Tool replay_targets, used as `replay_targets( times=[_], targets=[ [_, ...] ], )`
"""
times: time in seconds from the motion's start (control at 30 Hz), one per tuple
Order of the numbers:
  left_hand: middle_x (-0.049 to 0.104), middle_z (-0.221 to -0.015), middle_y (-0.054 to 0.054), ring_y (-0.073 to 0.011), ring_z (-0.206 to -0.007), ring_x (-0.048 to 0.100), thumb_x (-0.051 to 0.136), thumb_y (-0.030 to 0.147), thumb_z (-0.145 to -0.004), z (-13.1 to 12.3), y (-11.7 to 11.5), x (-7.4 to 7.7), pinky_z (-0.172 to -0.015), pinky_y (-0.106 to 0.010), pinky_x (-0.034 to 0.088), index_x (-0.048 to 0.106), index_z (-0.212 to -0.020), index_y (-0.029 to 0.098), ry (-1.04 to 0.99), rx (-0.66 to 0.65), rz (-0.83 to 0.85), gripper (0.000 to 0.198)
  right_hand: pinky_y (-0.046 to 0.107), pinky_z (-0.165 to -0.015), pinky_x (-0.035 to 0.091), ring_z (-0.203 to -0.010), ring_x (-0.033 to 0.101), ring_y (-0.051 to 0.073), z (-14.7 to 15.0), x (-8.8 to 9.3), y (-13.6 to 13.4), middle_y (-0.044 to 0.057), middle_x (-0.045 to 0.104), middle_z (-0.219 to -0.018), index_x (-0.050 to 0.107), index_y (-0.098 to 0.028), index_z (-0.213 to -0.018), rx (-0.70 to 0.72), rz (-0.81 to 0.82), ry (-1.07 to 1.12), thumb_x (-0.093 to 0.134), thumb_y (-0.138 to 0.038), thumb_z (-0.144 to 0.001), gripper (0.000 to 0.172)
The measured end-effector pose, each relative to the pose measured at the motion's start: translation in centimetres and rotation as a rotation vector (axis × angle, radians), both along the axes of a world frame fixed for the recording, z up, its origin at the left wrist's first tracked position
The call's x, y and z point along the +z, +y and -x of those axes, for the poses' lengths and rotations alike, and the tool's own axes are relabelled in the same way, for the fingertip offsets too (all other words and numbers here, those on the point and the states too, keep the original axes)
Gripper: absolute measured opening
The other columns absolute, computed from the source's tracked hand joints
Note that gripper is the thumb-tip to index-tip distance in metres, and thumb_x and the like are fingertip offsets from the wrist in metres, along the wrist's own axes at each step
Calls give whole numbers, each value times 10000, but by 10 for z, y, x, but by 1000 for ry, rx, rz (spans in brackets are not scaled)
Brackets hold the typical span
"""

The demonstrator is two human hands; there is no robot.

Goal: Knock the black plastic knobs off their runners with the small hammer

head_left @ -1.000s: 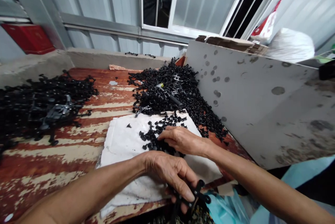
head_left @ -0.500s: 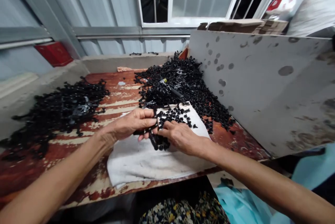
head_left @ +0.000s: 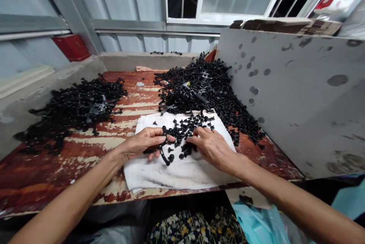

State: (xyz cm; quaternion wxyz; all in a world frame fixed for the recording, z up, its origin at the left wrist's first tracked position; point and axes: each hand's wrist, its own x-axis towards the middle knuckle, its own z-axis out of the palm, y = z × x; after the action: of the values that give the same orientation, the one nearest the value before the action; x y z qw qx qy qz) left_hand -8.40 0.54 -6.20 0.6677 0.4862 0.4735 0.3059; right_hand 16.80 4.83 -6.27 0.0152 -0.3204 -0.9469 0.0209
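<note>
My left hand (head_left: 149,141) is closed around a curved black plastic piece (head_left: 163,155) with rounded ends, held over the left part of a white cloth (head_left: 148,175). My right hand (head_left: 212,145) reaches down among small black plastic knobs (head_left: 182,129) scattered on the cloth. Its fingers are bent and drawn together at the knobs; whatever they pinch is hidden. Several loose knobs lie between the two hands, apart from the held piece.
On the worn red-brown table (head_left: 85,164) a pile of black pieces (head_left: 76,107) lies to the left, and a larger pile (head_left: 194,84) behind the cloth holds a dark-handled tool (head_left: 201,97). A spotted grey board (head_left: 291,95) stands along the right.
My right hand has moved right, away from the left hand, and is now over the knobs. The left hand still holds the black piece, now more visible. The view has shifted slightly.
</note>
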Motion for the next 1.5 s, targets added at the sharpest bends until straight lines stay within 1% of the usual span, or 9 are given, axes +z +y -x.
replay_targets(
  times=[0.1,0.17,0.33,0.6,0.73,0.9,1.07,1.23,1.5],
  targets=[
    [606,-679,-15,-76,-467,543,765,456,-764,11,-10,0,-380,-148,404,677,-1109,103,17,54,-17,501,337,-708,316,-896,472,228,-4,1,-3,113,581,-1076,666,-192,-1143,-53,-17,32,426,-62,-930,346],
    [616,-734,-25,-69,-465,540,759,466,-765,13,-18,1,-374,-147,391,688,-1083,108,17,75,-29,484,339,-723,305,-899,458,222,1,-2,-9,96,584,-1083,663,-218,-1142,0,-17,80,435,-70,-936,342],
    [642,-842,-55,-66,-485,557,744,521,-758,0,-26,-2,-415,-157,431,685,-1077,114,45,-53,-35,521,343,-717,267,-870,426,213,14,-14,-16,77,579,-1033,649,-254,-1159,119,-11,160,439,-121,-966,314],
    [602,-732,-17,-73,-488,538,709,545,-777,15,-35,-2,-400,-147,388,674,-1073,99,181,-2,-17,536,389,-783,265,-900,405,226,13,-5,-27,95,542,-1091,575,-248,-1239,225,9,100,458,-87,-925,372],
    [588,-703,-5,-79,-500,531,686,546,-797,6,-29,3,-422,-158,407,656,-1133,103,152,-52,-84,557,416,-801,260,-925,414,246,19,-6,-33,108,543,-1146,569,-246,-1232,290,26,64,447,-136,-941,334],
    [602,-779,-25,-86,-524,555,685,564,-784,0,-16,0,-426,-160,411,651,-1136,111,201,-174,-61,575,414,-802,254,-931,423,249,14,-8,-35,98,545,-1086,568,-259,-1223,280,12,53,484,-139,-930,328],
    [623,-886,-49,-77,-545,563,665,550,-804,15,-25,-1,-430,-146,390,662,-1114,132,261,-150,-72,520,408,-819,251,-942,427,245,-1,-13,-32,90,555,-1138,604,-288,-1198,263,13,69,524,-152,-917,322],
    [636,-884,-54,-76,-521,544,669,528,-803,23,-29,6,-426,-159,389,688,-1076,128,272,-152,-90,484,385,-780,259,-910,415,240,5,-18,-22,95,573,-1106,626,-257,-1194,169,-129,143,483,-62,-898,382],
    [580,-765,-25,-84,-522,527,654,534,-809,11,4,4,-425,-161,387,661,-1126,109,289,-173,-202,529,379,-734,258,-891,417,251,30,-9,-5,110,568,-1006,629,-272,-1245,75,-146,58,412,-139,-977,369]
  ],
)
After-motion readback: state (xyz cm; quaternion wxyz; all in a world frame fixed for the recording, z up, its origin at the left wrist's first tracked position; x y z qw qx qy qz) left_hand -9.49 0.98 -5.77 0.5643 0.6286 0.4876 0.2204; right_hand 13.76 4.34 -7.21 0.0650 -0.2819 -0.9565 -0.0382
